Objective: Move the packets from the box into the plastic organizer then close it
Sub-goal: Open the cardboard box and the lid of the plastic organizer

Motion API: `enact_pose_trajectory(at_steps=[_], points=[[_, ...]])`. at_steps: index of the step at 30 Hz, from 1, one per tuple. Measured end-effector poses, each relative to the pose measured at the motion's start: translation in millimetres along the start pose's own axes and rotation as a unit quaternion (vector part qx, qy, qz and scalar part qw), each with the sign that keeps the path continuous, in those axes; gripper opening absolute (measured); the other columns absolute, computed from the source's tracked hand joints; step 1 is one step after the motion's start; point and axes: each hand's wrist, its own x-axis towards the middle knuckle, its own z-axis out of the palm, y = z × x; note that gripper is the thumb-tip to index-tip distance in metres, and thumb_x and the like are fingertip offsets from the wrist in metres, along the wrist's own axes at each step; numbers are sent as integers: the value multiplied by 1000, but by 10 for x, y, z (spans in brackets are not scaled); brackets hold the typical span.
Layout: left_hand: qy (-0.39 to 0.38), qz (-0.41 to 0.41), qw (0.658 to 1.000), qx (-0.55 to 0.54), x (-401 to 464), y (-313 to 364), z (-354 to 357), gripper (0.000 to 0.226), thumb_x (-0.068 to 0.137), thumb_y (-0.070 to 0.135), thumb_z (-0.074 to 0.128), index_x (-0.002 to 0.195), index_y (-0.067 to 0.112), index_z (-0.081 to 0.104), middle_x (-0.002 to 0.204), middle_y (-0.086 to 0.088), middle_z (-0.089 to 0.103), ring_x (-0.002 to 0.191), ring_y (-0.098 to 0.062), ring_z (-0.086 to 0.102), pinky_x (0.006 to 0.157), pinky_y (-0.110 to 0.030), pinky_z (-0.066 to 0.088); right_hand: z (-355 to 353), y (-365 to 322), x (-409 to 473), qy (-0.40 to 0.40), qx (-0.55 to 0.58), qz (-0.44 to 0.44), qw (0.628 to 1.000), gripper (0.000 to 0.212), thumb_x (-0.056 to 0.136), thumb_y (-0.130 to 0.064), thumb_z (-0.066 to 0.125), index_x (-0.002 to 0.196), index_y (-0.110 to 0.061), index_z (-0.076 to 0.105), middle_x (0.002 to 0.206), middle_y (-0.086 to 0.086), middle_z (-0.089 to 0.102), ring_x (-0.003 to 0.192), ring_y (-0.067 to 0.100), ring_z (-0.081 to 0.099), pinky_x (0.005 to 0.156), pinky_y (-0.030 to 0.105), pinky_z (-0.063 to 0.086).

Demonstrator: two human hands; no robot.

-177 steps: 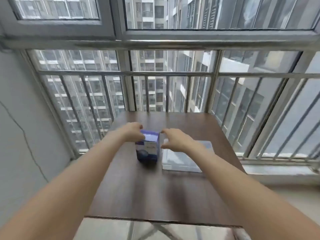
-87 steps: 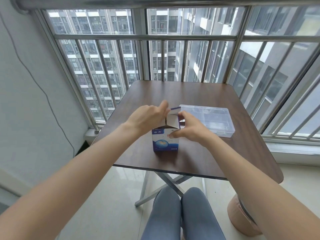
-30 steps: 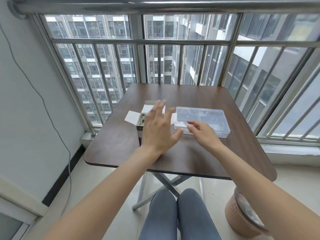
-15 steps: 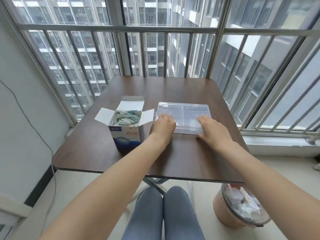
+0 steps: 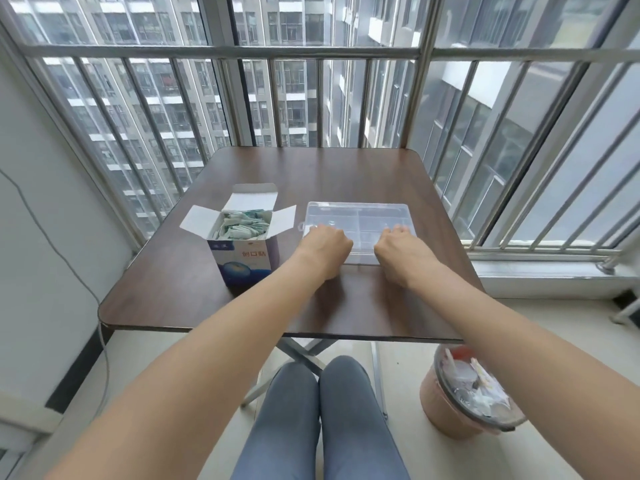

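With the blue-and-white cardboard box now opened on its packets, left hand and right hand have settled curled on the near edge of the clear plastic organizer, apparently gripping its still-closed lid for opening.

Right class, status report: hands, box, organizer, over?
Both hands on organizer front edge, lid down. Box open, packets inside. Nothing in the way.

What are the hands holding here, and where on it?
Both hands, left and right, grip the clear plastic organizer at its near edge, one toward each end. Its lid is down.
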Motion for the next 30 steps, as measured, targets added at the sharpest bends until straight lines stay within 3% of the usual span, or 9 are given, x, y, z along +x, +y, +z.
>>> enact_pose_trajectory(at_steps=[5,8,10,13,18,22,26,28,30], points=[[15,13,1000,7,-97,1,37,27,86,-3,45,105,4,61,107,-14,61,100,-31,58,69,-32,36,-139,24,-212,-8,44,14,999,35,91,4,38,126,8,44,123,22,48,116,36,46,94,38,40],[69,19,997,-2,-246,-54,95,18,79,2,57,96,3,63,90,-15,63,83,-28,64,63,-28,38,-52,83,-352,18,168,47,984,32,90,-6,43,122,-1,46,118,16,50,111,32,49,81,37,44],[85,20,996,-5,-311,-64,135,16,80,1,58,95,5,61,89,-14,63,81,-27,65,60,-27,35,53,164,-402,44,262,55,962,38,88,-12,48,124,-4,46,121,13,50,116,30,47,84,36,42],[81,14,995,-55,-391,-22,187,21,92,-1,41,109,7,52,105,-11,59,96,-29,62,67,-30,35,155,249,-475,74,397,77,912,66,84,-16,60,144,-10,32,145,13,35,135,27,30,107,33,28],[116,-5,989,-93,-474,-57,82,16,101,16,37,106,9,50,103,-7,61,92,-32,62,61,-33,32,149,328,-609,77,577,169,796,108,75,-22,79,151,-9,4,152,11,27,140,23,27,110,29,23],[142,-35,983,-115,-503,-96,-101,24,103,21,33,110,9,53,105,-10,64,96,-34,61,62,-33,32,237,384,-637,47,684,194,702,103,75,-27,78,150,-8,10,146,9,40,132,21,42,108,34,35],[295,-58,941,-155,-434,-128,-165,8,79,1,68,85,4,63,81,-12,58,74,-33,58,54,-33,46,285,399,-622,52,608,211,764,73,83,-24,71,143,-8,33,137,12,49,124,24,49,101,33,38],[370,-78,918,-121,-365,-135,-193,27,57,-5,79,72,7,60,69,-7,54,62,-27,54,52,-31,46,259,401,-602,73,565,184,801,63,82,-19,71,137,-8,42,136,11,51,125,24,48,99,30,36],[432,-106,883,-148,-301,-150,-258,39,55,-11,77,78,10,52,60,-3,52,50,-21,49,51,-29,41,186,432,-563,78,531,151,830,67,79,-15,73,138,-10,42,140,9,46,129,22,43,101,27,32]])
